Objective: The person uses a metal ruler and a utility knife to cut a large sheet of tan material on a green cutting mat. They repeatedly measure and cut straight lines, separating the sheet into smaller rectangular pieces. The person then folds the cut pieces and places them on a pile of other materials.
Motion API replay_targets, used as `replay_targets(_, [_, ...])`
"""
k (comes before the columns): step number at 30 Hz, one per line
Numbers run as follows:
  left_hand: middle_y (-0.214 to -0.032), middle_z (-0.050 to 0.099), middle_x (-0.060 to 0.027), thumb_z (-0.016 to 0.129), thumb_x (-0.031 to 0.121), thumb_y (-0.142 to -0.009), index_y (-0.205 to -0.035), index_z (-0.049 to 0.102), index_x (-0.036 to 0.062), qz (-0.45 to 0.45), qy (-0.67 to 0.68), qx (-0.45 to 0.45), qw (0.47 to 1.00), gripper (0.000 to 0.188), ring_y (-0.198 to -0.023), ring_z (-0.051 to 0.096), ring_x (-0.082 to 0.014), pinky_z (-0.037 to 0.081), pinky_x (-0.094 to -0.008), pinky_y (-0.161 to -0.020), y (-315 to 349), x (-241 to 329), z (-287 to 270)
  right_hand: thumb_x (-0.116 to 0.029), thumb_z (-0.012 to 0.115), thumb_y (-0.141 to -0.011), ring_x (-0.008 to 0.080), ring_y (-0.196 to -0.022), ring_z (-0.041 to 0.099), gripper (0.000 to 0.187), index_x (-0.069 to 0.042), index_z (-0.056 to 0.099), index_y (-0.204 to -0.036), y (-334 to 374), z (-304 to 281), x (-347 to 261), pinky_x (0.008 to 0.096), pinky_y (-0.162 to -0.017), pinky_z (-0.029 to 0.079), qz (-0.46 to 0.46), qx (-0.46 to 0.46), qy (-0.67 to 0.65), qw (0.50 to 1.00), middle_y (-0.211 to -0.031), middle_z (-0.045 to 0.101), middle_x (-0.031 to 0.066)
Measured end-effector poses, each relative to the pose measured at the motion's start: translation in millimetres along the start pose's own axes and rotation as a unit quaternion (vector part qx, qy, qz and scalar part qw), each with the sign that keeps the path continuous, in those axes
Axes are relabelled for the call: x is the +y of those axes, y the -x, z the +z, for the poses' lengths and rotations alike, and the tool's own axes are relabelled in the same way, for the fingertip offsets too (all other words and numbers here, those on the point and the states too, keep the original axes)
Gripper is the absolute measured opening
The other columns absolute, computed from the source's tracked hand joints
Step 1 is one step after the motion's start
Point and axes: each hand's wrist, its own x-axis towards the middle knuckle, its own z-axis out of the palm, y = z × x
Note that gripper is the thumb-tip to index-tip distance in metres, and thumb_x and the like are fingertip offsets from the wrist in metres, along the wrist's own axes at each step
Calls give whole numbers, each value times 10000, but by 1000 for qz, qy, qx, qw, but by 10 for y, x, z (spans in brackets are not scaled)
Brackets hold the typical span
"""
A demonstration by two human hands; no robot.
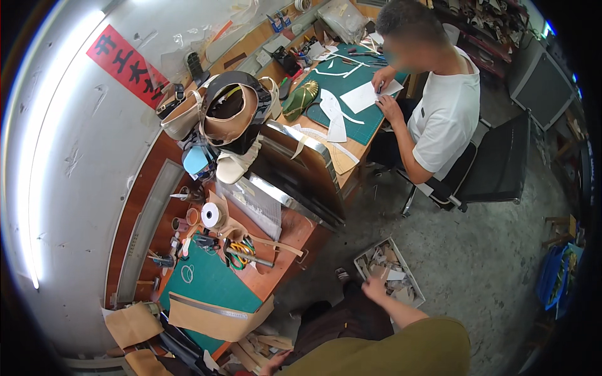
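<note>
Hovering over the scrap box [389, 271], right hand [375, 289] grip unclear; left hand unseen

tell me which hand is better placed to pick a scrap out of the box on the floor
The right hand: it is stretched out right at the edge of the scrap box. The left hand shows only at the bottom edge, low by the knee, farther from the box.

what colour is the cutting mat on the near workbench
Dark green, seen best in the head view: the cutting mat lies beside the scissors.
</note>
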Motion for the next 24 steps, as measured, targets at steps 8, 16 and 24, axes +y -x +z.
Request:
replay_targets(8, [-1465,522,24,566,562,-986,-1501,500,206,-129,-126,-70,981,630,-1349,442,-156,352,-419,-1118,324,1062,-100,-326,691,-843,238,-566,612,314,-37,724,-959,-318,315,665,406,-555,497,106,-442,85,887,-763,676,107])
replay_targets(16, [-1557,447,-14,567,631,-955,-1532,471,262,-97,-64,-91,989,692,-1422,411,-232,350,-455,-1149,295,562,-138,-298,787,-781,213,-605,651,314,-78,742,-1000,-367,396,703,398,-565,529,29,-441,179,879,-764,697,89])
replay_targets(24, [-1348,664,-87,556,715,-913,-1408,583,99,-62,1,-24,998,791,-1373,485,-247,305,-436,-1172,559,208,134,-324,803,-801,323,-918,739,296,-114,785,-1008,-262,7,-401,423,-803,574,-30,-317,306,897,-912,757,147])
